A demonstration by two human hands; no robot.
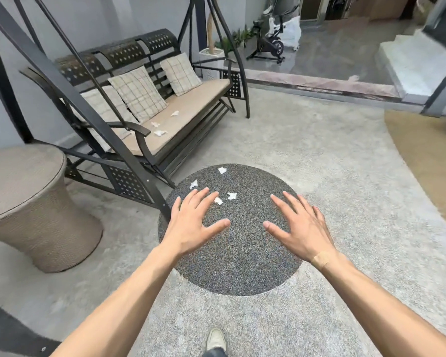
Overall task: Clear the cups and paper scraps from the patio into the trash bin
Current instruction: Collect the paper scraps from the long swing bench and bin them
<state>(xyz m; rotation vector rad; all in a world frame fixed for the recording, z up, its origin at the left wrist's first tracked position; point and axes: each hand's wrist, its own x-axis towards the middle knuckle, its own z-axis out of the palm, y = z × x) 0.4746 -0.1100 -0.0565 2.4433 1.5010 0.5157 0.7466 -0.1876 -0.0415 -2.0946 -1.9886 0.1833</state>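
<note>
paper scraps (pixel 231 195) lie beyond the left hand (pixel 191 225) and right hand (pixel 300 228), both spread flat, holding nothing.

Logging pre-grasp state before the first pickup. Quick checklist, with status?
1. Left hand free: ok, fingers spread, holding nothing.
2. Right hand free: ok, open, empty.
3. Scraps in view: ok, four paper scraps on the dark round patch, nearest one by the left fingertips.
4. More scraps elsewhere: not ok, three lie on the swing bench cushion.
5. Trash bin located: cannot tell, none in view.
6. Cups located: cannot tell, none visible.
</note>
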